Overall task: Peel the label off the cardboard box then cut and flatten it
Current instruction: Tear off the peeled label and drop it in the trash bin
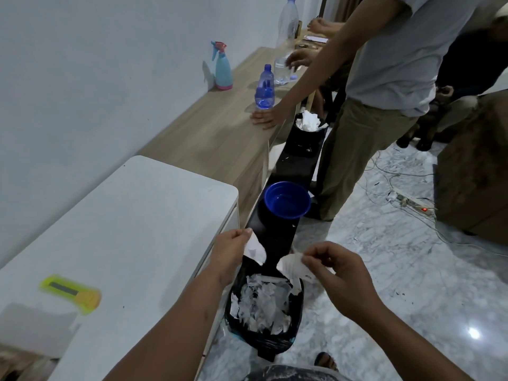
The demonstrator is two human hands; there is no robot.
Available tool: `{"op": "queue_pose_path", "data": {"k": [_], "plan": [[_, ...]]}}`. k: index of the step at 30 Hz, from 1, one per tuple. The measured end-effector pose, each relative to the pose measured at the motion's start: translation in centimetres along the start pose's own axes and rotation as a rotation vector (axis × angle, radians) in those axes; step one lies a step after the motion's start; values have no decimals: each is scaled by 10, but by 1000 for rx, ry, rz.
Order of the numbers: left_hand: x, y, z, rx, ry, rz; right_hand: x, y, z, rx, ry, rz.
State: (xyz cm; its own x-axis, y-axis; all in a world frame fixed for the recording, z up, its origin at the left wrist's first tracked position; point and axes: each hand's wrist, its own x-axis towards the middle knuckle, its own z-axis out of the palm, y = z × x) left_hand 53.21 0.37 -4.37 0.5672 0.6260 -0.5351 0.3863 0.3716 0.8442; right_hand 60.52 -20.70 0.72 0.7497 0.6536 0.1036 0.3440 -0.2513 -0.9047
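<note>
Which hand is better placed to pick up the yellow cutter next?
Probably the left. The left hand is nearest the white table where the yellow cutter lies. The right hand is out over the floor. Both pinch label scraps above the bin, which must be dropped first.

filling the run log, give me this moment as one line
left hand: pinches label scrap | right hand: pinches label scrap | both over bin

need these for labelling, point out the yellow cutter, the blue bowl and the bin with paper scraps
yellow cutter (72, 293), head view, middle of its body on the white table
blue bowl (287, 200), head view, inside of the bowl
bin with paper scraps (298, 312), head view, black liner on its right wall
</note>
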Motion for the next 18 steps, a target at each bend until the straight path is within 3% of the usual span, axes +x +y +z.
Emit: {"op": "queue_pose_path", "data": {"k": [6, 10, 18], "plan": [[-19, 2, 27, -160, -282, -11, 33, 5, 16, 130, 110, 194], [-24, 1, 27, -200, -405, 28, 41, 10, 23, 127, 48, 226], [-15, -11, 28, -15, -257, 164, 44, 21, 35, -138, -38, 194]]}}
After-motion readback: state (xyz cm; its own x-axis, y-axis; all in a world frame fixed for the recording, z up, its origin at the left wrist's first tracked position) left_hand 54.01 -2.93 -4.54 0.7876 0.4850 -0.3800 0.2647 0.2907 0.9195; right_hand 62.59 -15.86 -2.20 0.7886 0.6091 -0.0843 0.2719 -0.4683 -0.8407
